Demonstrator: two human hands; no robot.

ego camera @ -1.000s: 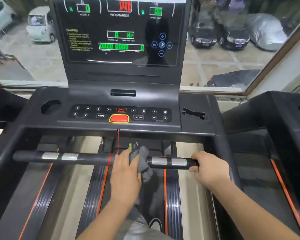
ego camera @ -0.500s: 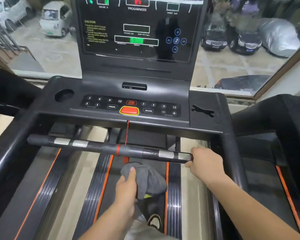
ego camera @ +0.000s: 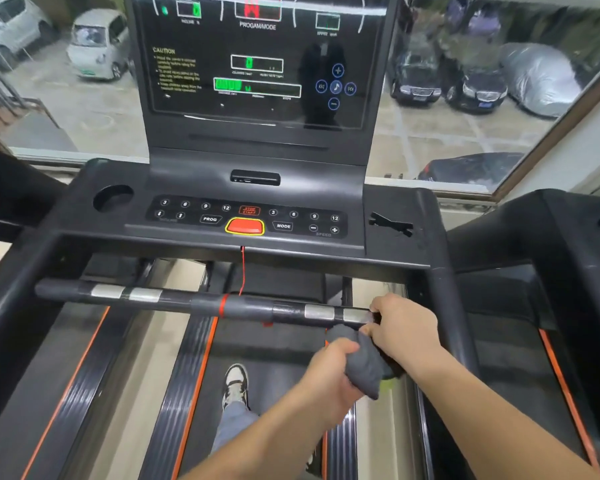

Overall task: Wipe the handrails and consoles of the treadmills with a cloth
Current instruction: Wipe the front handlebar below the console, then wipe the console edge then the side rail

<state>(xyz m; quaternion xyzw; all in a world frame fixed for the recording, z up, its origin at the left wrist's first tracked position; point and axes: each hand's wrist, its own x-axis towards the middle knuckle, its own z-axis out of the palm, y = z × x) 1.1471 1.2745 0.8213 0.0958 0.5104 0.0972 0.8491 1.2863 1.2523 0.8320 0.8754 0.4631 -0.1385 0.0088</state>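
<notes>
Cloth point(ego camera: 361, 367), grey and bunched: your left hand point(ego camera: 329, 375) grips it, fingers curled round it, just below the right end of the handrail point(ego camera: 174, 299).
— And your right hand point(ego camera: 407, 327)?
— Its fingers wrap that handrail end; the thumb seems to touch the cloth's top, though blur makes that unsure.
— Console point(ego camera: 194, 174)?
— Well above, apart from both your hands.

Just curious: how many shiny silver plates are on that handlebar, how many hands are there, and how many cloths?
Silver plates on the handlebar: 4
Hands, left hand and right hand: 2
Grey cloth: 1
Total: 7
</notes>
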